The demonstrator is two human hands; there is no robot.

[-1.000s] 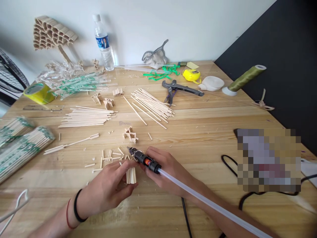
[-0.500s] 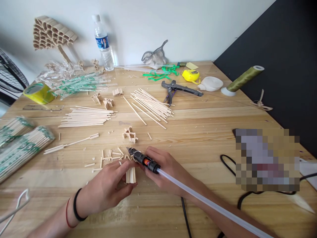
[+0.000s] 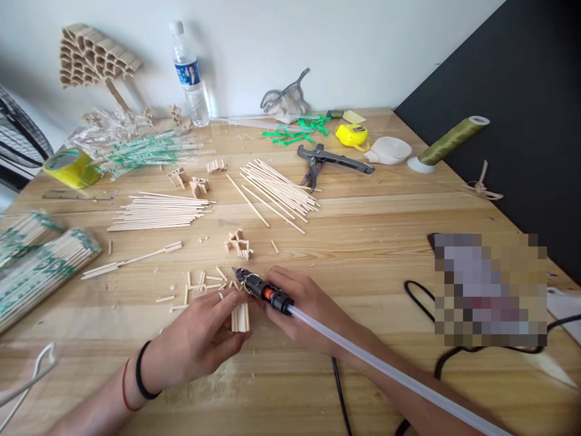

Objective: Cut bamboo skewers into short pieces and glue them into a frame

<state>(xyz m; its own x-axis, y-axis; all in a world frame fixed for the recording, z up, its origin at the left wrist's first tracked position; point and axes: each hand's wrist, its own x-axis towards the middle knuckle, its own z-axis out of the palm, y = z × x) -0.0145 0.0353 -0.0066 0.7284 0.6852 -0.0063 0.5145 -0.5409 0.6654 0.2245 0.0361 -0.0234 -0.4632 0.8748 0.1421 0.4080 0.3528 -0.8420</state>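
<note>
My left hand (image 3: 206,336) is closed around a small bundle of short wooden sticks (image 3: 240,318), gripped between thumb and fingers. A black hot glue gun (image 3: 258,287) is in my right hand (image 3: 295,303), its nozzle pointing up and left, past the bundle. From the gun's rear a long translucent glue stick (image 3: 363,347) runs back over my right forearm. Just beyond my left fingers lie several loose short sticks (image 3: 200,281). A small glued stick piece (image 3: 239,244) stands beyond the nozzle. My right fingers are partly hidden behind the gun.
Two spreads of long sticks (image 3: 158,211) lie mid-table, with small stick pieces (image 3: 200,186) behind. Bagged sticks (image 3: 49,272) are at left. Cutters (image 3: 333,162), a tape measure (image 3: 351,135) and a water bottle (image 3: 190,82) stand farther back. A black cable (image 3: 338,393) trails at right.
Both hands keep nearly the same pose, with the glue gun and stick bundle still held. The whole view has shifted very slightly.
</note>
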